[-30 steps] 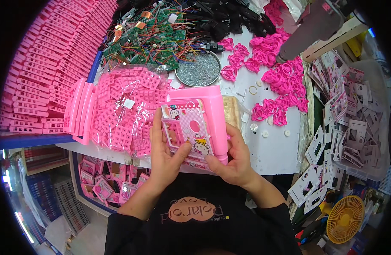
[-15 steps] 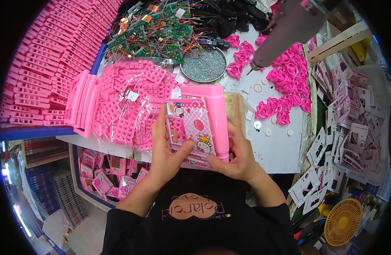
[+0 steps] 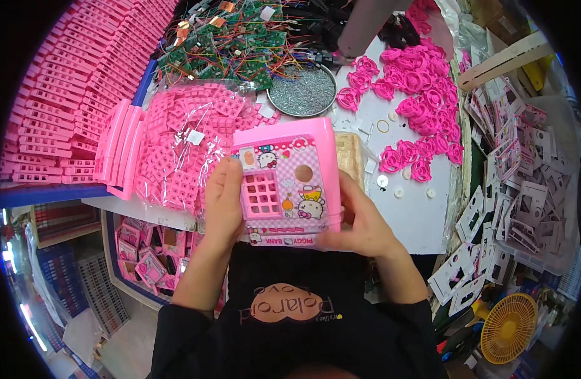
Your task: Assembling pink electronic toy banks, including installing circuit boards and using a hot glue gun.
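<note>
Both hands hold a pink plastic toy casing (image 3: 330, 158) just over the near edge of the white table. A printed card (image 3: 293, 165) with checks and cartoon figures lies over its face. Through the card's square cutout shows a pink grid, and a round hole sits beside it. My left hand (image 3: 224, 199) grips the left side, fingers along the edge. On the right side, my right hand (image 3: 364, 221) has its thumb at the lower corner and fingers behind. The undersides of both hands are partly hidden by the casing.
Behind lie a bag of pink keypads (image 3: 177, 145), wired green circuit boards (image 3: 224, 57), a round dish of screws (image 3: 302, 91) and pink rings (image 3: 423, 82). A grey tool (image 3: 369, 25) hangs overhead. Pink casings (image 3: 75, 95) are stacked left; printed cards (image 3: 534, 196) fill a bin right.
The card was tilted up off the casing's face and now lies against it. The casing has turned flatter, and my left hand has moved left to its edge. The hanging tool swung left.
</note>
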Motion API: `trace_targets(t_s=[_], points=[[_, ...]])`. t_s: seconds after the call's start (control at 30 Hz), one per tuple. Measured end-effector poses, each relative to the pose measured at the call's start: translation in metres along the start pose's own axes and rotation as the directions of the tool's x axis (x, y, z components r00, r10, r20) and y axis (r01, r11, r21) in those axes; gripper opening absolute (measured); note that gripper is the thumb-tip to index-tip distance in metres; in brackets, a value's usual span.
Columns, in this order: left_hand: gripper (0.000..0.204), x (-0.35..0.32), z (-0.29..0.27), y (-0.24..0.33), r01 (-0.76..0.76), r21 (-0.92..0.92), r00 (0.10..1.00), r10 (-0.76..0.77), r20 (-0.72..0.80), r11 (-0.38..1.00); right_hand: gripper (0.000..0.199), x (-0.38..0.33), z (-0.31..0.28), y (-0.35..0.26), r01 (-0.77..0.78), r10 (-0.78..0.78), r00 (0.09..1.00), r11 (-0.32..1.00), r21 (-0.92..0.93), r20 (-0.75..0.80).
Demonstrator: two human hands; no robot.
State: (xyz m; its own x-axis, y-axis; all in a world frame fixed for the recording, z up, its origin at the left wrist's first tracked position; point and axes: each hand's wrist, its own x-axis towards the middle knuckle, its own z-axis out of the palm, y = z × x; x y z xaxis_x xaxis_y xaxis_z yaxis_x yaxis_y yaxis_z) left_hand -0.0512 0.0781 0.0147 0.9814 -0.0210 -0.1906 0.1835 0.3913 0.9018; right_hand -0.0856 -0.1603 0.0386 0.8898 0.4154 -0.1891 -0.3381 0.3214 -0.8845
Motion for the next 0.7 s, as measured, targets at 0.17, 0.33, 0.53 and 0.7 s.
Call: trace_targets(t_s=[0.17,0.33,0.53,0.7], points=[[0.019,0.000,0.015,0.002,-0.214,0.133,0.977,0.209,0.049,0.968,0.079,-0.020,-0.005,-0.001,-0.140,0.141,0.990,0.985,0.096,-0.004],[0.020,0.004,0.025,0.008,-0.107,0.221,0.994,0.111,-0.007,0.969,0.077,-0.019,-0.017,0.007,-0.011,0.014,0.999,0.998,0.063,-0.047],[0.030,-0.025,0.016,-0.002,-0.346,0.609,0.933,0.333,0.140,0.714,0.075,-0.020,-0.015,0.011,0.027,-0.023,0.997,0.998,0.053,-0.077],[0.033,-0.015,0.008,-0.018,-0.401,0.661,0.901,0.405,0.158,0.634,0.074,-0.022,-0.008,0.012,0.025,-0.020,0.996,0.998,0.056,-0.090]])
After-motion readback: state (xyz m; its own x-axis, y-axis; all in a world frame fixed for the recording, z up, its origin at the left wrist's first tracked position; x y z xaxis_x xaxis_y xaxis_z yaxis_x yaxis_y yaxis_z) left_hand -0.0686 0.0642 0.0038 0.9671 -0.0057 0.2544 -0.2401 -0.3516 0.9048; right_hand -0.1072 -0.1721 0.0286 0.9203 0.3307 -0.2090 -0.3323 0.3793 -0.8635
